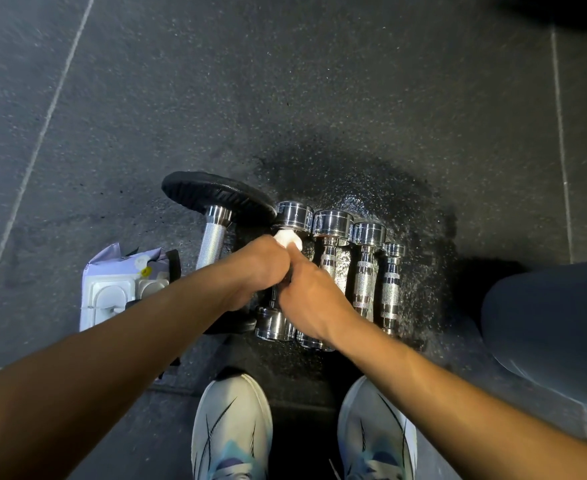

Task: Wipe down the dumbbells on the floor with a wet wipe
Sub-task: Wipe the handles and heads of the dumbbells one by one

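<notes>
Dumbbells [364,282] are being flanked by a wipes pack [112,289] and a black plate [216,199]. A wet wipe [287,239] is being gripped by the left hand [264,268]; the hold of the right hand [307,294] cannot be told.

Chrome dumbbells [366,271] – glossy, knurled grips, matt rubber floor [285,98]

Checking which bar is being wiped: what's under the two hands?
The leftmost chrome dumbbell: its two heads show beyond the left hand and right hand. A white wet wipe pokes out of the left fist. The handle itself, and how the right fingers lie, are covered.
</notes>
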A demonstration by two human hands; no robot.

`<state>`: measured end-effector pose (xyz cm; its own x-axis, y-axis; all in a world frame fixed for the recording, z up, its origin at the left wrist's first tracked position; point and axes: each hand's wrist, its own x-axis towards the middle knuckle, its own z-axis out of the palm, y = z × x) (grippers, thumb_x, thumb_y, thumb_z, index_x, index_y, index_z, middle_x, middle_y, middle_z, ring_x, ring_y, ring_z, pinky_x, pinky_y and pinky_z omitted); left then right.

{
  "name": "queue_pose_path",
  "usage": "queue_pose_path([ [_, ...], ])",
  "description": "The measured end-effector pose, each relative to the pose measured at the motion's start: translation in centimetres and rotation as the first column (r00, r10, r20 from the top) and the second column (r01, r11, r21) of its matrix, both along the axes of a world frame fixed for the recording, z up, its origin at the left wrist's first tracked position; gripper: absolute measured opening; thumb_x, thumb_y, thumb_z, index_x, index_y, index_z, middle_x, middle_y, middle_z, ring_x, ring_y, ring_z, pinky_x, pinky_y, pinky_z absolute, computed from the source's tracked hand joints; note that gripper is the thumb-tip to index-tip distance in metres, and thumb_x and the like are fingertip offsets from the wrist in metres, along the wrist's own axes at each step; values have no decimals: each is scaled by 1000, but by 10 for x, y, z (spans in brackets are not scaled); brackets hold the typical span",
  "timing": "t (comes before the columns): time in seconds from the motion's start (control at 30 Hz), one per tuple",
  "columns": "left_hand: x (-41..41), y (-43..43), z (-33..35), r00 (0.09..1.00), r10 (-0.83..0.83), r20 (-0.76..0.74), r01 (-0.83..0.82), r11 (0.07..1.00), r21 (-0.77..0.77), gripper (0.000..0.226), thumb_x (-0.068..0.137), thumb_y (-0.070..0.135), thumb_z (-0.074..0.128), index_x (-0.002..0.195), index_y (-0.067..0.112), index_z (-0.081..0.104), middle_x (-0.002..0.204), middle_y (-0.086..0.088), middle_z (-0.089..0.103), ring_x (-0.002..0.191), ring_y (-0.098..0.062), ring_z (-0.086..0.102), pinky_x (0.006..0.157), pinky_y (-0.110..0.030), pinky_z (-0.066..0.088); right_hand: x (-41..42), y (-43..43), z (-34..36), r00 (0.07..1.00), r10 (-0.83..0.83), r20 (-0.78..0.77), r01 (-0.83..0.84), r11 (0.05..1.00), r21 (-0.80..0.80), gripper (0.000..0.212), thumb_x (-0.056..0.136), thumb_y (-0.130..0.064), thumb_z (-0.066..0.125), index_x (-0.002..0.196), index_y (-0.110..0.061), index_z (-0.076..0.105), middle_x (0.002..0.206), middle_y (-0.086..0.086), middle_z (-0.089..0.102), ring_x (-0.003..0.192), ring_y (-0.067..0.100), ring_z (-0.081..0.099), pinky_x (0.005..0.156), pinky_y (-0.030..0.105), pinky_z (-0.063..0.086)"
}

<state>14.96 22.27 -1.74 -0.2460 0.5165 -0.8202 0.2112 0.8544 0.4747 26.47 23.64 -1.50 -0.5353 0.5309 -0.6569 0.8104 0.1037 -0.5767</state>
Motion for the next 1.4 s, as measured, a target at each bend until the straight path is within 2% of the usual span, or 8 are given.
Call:
queue_pose_path([
  [0.13,-7,-2,5,982,-182,-42,180,983,-48,29,92,8,48,111,-12,58,84,-19,61,67,-16,46,59,-30,35,4,-6,4,1000,-6,24,6,1000,-12,51,97,-5,47,146,-10,36,132,15,61,105,29,65,85,39,58],
  [0.23,-10,-4,4,933,-358,-30,354,930,-103,16,91,8,51,82,5,64,69,-8,55,65,-17,47,55,-29,34,9,-12,6,996,37,82,-35,999,-31,35,97,-11,47,132,-14,39,111,14,63,95,31,64,80,46,58],
  [0.4,-6,-9,5,833,-554,19,548,818,-175,19,97,10,45,84,11,58,87,-9,60,79,-21,52,62,-29,39,16,-24,12,978,173,115,-169,985,-45,41,101,-18,50,138,-9,36,122,18,53,109,30,56,82,35,50],
  [0.5,-8,-8,6,834,-550,50,550,818,-169,18,97,9,46,84,10,58,84,-8,57,77,-20,50,59,-27,38,16,-24,16,971,207,117,-207,978,-15,40,101,-19,49,137,-7,38,125,18,55,125,29,45,100,37,47],
  [0.83,-23,-4,-3,968,-220,122,240,953,-185,19,76,-4,47,68,9,57,70,-9,54,73,-25,51,65,-35,45,7,-15,20,971,165,173,-154,985,-76,45,103,-24,47,147,-14,40,133,19,53,120,35,54,99,45,53],
  [1.13,-10,-5,-2,961,-255,108,272,944,-187,25,73,-6,45,59,14,50,67,-6,51,72,-23,46,66,-35,40,2,-15,9,969,140,206,-127,989,-71,54,101,-30,52,147,-14,28,124,22,57,108,35,61,83,40,55],
  [1.27,-17,-4,4,936,-340,85,351,917,-191,22,71,-8,50,59,9,54,63,-8,50,64,-22,46,56,-30,37,5,-17,13,969,176,175,-180,984,9,50,102,-33,52,145,-13,37,124,21,56,110,35,59,89,41,55],
  [1.4,-20,0,13,913,-406,46,408,898,-162,16,82,-2,50,80,7,63,75,-10,53,69,-22,44,58,-31,34,9,-17,15,969,200,143,-207,978,34,44,101,-35,51,140,-14,52,127,19,60,121,33,55,95,38,52],
])
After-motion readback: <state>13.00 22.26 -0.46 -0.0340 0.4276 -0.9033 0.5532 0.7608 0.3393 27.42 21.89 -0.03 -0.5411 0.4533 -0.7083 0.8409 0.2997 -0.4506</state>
